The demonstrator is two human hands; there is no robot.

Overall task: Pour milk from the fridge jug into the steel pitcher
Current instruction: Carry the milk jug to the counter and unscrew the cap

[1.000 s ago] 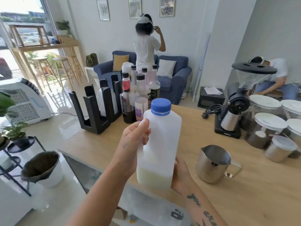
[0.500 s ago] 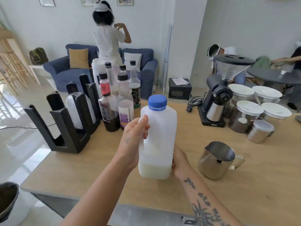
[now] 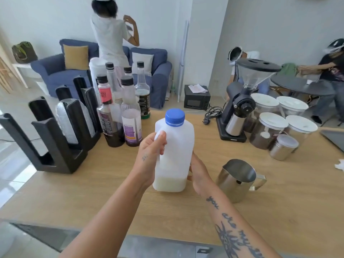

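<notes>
milk jug [image 3: 174, 155] upright over wooden counter [image 3: 93, 192], blue cap [image 3: 175, 117] still on | L hand [image 3: 150, 157] wrapped round handle, R hand [image 3: 198, 172] cupping low side | steel pitcher [image 3: 237, 180] just beside, looks empty | left: uncap + pour

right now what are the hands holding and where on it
Both hold the milk jug, upright with its blue cap on. The left hand grips the handle side; the right hand steadies the lower right side, near the base.

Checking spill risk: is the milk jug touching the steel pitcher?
Apart. The head view shows the right hand between milk jug and steel pitcher.
</notes>
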